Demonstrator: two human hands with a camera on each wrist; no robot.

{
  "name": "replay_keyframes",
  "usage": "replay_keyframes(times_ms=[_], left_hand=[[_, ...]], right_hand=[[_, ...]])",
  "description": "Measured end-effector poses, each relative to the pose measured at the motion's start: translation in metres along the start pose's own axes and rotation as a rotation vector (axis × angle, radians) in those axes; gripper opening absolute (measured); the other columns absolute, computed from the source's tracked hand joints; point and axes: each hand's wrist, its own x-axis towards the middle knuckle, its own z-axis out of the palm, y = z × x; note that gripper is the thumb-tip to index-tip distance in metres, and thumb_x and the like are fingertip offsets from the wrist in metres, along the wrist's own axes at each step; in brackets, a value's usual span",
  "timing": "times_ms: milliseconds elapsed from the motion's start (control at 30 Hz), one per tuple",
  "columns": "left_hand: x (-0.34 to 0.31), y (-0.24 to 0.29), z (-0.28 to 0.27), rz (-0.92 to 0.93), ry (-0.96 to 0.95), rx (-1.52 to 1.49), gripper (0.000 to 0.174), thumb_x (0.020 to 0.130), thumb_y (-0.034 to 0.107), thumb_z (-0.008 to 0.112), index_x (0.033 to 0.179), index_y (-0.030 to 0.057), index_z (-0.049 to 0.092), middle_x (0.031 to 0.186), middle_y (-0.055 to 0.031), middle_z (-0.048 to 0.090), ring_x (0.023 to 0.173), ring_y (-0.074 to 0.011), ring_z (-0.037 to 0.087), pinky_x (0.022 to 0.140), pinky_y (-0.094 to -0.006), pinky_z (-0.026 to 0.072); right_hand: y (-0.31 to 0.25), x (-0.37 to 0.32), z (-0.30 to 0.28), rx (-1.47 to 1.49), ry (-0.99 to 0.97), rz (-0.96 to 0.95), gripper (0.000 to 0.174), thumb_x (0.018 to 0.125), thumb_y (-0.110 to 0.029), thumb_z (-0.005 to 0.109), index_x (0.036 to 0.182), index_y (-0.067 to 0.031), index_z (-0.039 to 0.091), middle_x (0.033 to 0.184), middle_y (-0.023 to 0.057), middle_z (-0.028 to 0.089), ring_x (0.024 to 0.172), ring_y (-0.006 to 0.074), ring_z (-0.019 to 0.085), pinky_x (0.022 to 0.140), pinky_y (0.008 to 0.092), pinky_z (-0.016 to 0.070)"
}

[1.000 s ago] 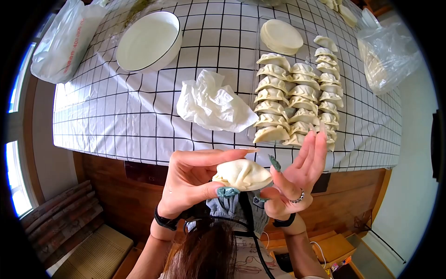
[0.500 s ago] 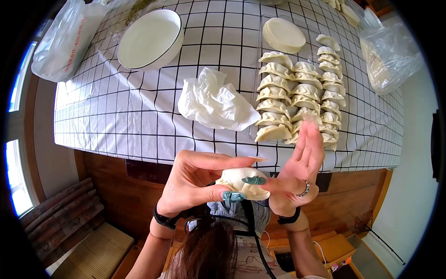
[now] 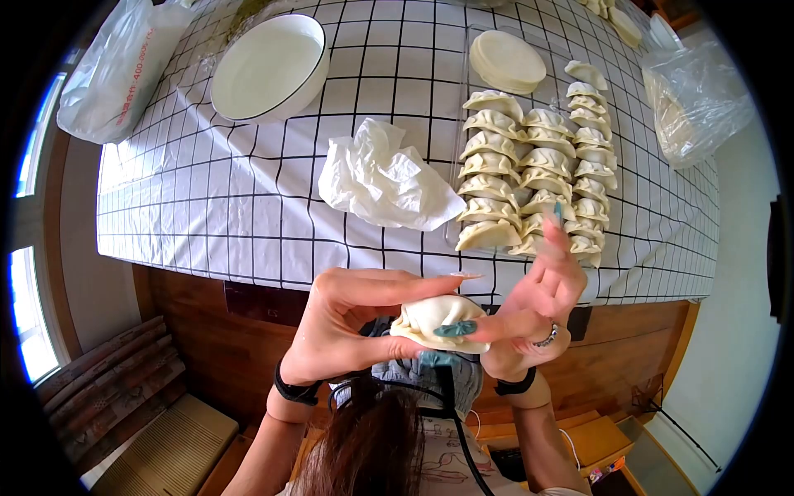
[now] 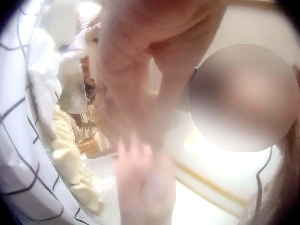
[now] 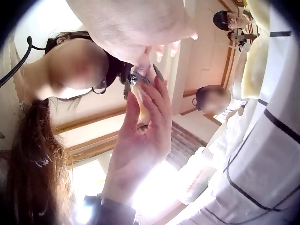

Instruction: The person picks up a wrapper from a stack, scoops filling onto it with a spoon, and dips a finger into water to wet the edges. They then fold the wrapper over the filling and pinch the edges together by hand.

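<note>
I hold a pleated raw dumpling (image 3: 426, 314) in front of my chest, below the table's near edge. My left hand (image 3: 440, 314) grips it, index finger along the top and thumb underneath. My right hand (image 3: 529, 289) meets it from the right. Its thumb, with a teal nail, presses on the dumpling's front and its other fingers (image 3: 550, 248) stand straight up behind. In the right wrist view the dumpling (image 5: 143, 110) sits pinched between that hand's thumb and fingers (image 5: 157, 105). The left wrist view is blurred and shows only skin and the tray's dumplings (image 4: 70, 159).
A clear tray (image 3: 460, 149) on the checked tablecloth (image 3: 207, 198) holds several rows of finished dumplings (image 3: 529, 165) and a stack of round wrappers (image 3: 506, 59). Crumpled white plastic (image 3: 385, 182) lies beside it. A white bowl (image 3: 269, 70) stands further back, with plastic bags far left (image 3: 107, 74) and far right (image 3: 695, 99).
My right hand, held apart from the dumpling a second ago, has closed in and its thumb now presses on the dumpling. Both hands have sunk slightly with it.
</note>
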Motion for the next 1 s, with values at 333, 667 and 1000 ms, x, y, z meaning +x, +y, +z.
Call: replay_keyframes(times_ms=[333, 667, 1000], left_hand=[[-0.006, 0.018, 0.01, 0.26, 0.173, 0.656, 0.048, 0.061, -0.012, 0.059, 0.105, 0.0055, 0.063, 0.09, -0.0113, 0.064, 0.077, -0.0213, 0.064, 0.067, -0.0267, 0.0522], [0.005, -0.008, 0.014, 0.653, 0.312, 1.199, 0.045, 0.054, -0.004, 0.062, 0.098, 0.0034, 0.065, 0.09, -0.0059, 0.062, 0.078, -0.02, 0.059, 0.062, -0.0275, 0.0492], [0.007, -0.01, 0.014, 0.613, 0.425, 1.146, 0.044, 0.049, 0.01, 0.074, 0.093, 0.0145, 0.068, 0.094, -0.0049, 0.059, 0.088, -0.0244, 0.052, 0.071, -0.0326, 0.0468]], right_hand=[[0.001, -0.001, -0.001, 0.345, -0.114, 0.31, 0.06, 0.06, -0.029, 0.077, 0.113, -0.0087, 0.057, 0.135, 0.0199, 0.031, 0.121, 0.0345, 0.039, 0.1, 0.0469, 0.0309], [-0.029, 0.006, 0.009, 1.339, -0.179, 1.094, 0.09, 0.079, -0.069, 0.034, 0.138, -0.0042, 0.014, 0.142, 0.018, 0.019, 0.13, 0.0275, 0.023, 0.104, 0.0429, 0.0236], [-0.038, 0.008, 0.009, 1.309, -0.111, 1.179, 0.086, 0.082, -0.065, 0.032, 0.138, -0.0047, 0.01, 0.14, 0.0167, 0.021, 0.131, 0.0313, 0.021, 0.104, 0.042, 0.0232]])
